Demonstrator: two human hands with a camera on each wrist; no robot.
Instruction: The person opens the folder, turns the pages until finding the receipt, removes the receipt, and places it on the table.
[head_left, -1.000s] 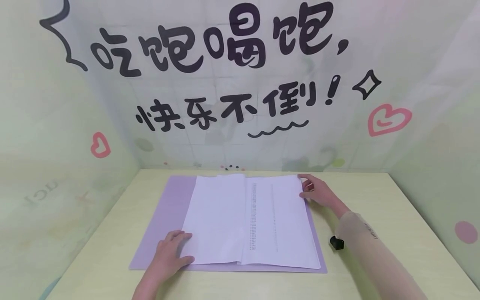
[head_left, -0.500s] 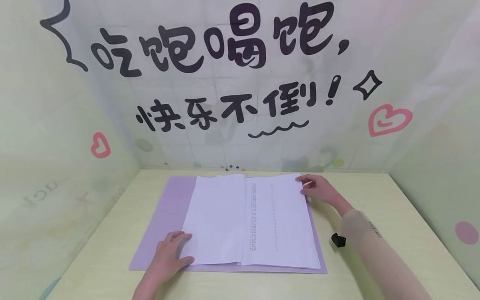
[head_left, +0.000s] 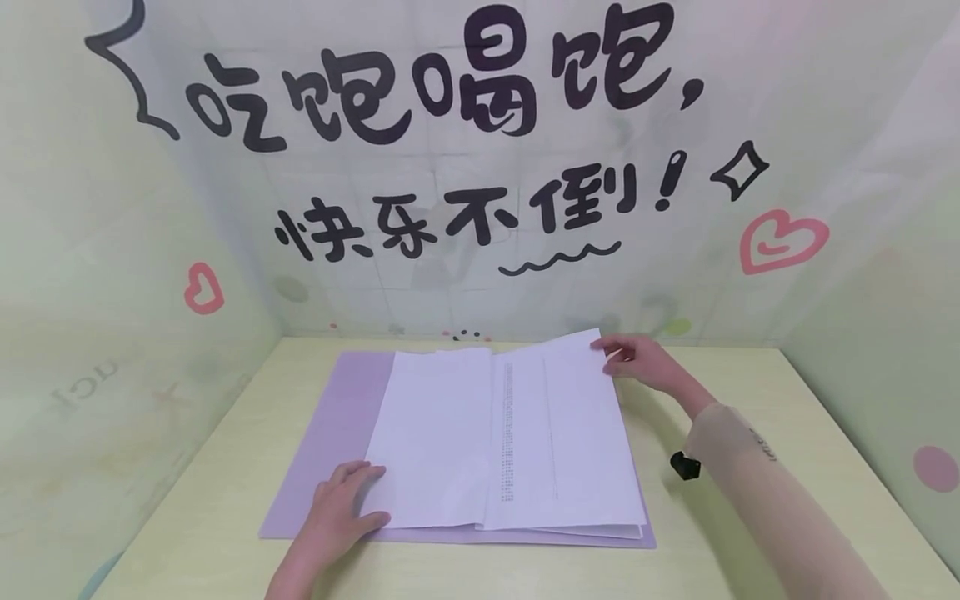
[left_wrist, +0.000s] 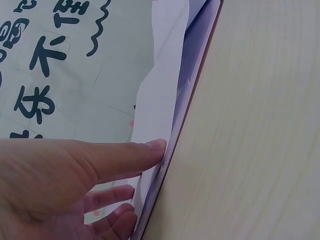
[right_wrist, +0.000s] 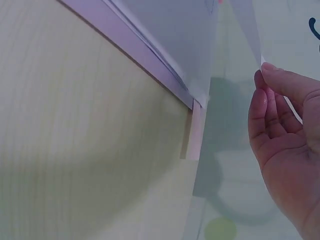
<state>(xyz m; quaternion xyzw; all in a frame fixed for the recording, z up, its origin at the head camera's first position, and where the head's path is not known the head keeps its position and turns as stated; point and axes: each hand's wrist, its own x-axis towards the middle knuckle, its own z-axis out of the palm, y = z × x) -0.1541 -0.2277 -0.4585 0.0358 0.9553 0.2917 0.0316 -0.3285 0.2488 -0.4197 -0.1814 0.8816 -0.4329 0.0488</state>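
An open purple folder [head_left: 318,450] lies on the table with white sheets in it. Its left sheet [head_left: 427,433] is blank; the right sheet [head_left: 588,442] bears a narrow column of small print. My left hand [head_left: 341,508] rests on the lower left of the blank sheet, thumb and fingers spread, as the left wrist view also shows [left_wrist: 65,185]. With thumb and fingertips my right hand [head_left: 645,367] pinches the printed sheet's upper right corner, held up off the stack. In the right wrist view that raised sheet [right_wrist: 248,30] stands apart from the pages below.
The pale wooden table [head_left: 757,417] reaches back to a printed wall sheet [head_left: 450,308] with large black characters and pink hearts. A small black object [head_left: 685,465] sits by the right sleeve [head_left: 772,500]. Other walls stand close at both sides.
My right hand has risen slightly, and the printed sheet's upper right corner has come up with it; its lower edge now parts from the sheets beneath. The left hand has stayed put.
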